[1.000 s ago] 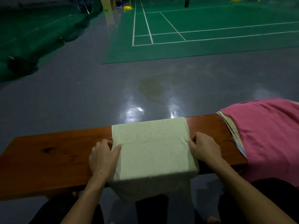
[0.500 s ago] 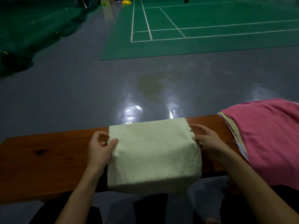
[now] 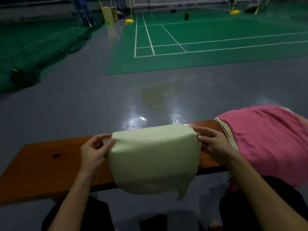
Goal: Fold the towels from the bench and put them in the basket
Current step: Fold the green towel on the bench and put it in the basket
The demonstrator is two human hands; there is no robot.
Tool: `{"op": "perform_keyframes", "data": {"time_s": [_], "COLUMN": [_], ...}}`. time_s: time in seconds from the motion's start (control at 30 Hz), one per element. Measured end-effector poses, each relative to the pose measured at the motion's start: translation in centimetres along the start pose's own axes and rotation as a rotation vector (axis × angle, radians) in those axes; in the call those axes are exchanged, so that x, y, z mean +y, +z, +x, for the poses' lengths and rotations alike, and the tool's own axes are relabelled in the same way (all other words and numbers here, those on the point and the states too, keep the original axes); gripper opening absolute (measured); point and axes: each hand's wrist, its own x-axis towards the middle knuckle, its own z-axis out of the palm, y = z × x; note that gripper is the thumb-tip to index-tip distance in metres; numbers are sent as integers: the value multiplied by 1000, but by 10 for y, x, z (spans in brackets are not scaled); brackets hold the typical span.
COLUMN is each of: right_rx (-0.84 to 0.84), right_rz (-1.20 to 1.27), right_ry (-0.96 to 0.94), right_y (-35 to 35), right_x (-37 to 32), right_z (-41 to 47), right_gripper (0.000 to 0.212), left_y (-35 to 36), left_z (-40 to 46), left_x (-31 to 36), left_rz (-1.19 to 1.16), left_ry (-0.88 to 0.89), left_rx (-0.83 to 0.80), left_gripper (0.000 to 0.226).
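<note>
The folded pale green cloth towel (image 3: 154, 157) hangs at lower centre of the frame, its bottom edge sagging past the near edge of the brown wooden bench (image 3: 48, 165). The left hand (image 3: 95, 150) and the right hand (image 3: 215, 144) each pinch an upper corner. A pink towel pile (image 3: 270, 139) lies at right. Bare bench stretches to the left.

Wooden bench (image 3: 50, 164) — pink towel (image 3: 270, 142) topping its right-end pile

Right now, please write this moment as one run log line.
left hand: pinches cream towel | right hand: pinches towel | bench | pink towel pile waiting
</note>
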Motion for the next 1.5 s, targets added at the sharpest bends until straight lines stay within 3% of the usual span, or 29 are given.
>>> {"op": "perform_keyframes", "data": {"time_s": [0.1, 0.5, 0.63, 0.83, 0.9, 1.0, 1.13, 1.3, 1.5], "right_rx": [-6, -128, -195, -246, -206, -17, 226, 350, 461], "right_rz": [63, 61, 117, 122, 71, -57, -387, -753, -797], "right_ry": [-16, -173, -197, -243, -303, -448, -698, -907, -862], "right_y": [6, 43, 51, 53, 56, 62, 65, 70, 71], "right_x": [-9, -79, -106, -138, -144, -150, -160, -174, -175], "right_z": [-10, -28, -35, -35, -34, -26, -10, -7, -21], "right_gripper": [24, 33, 38, 42, 41, 44, 39, 43, 30], "left_y": [-2, -17, -21, -23, -20, -16, -17, -13, -10], "left_z": [-2, 13, 16, 32, 38, 44, 51, 49, 39], "left_x": [22, 115, 145, 180, 189, 200, 207, 218, 209], "left_rz": [9, 16, -127, -209, -157, -92, 91, 251, 288], "left_ry": [63, 200, 168, 210, 231, 278, 408, 522, 511], "left_rx": [-30, -157, -267, -236, -200, -161, -63, 82, 247], "left_gripper": [26, 46, 56, 45, 42, 34, 30, 27, 25]}}
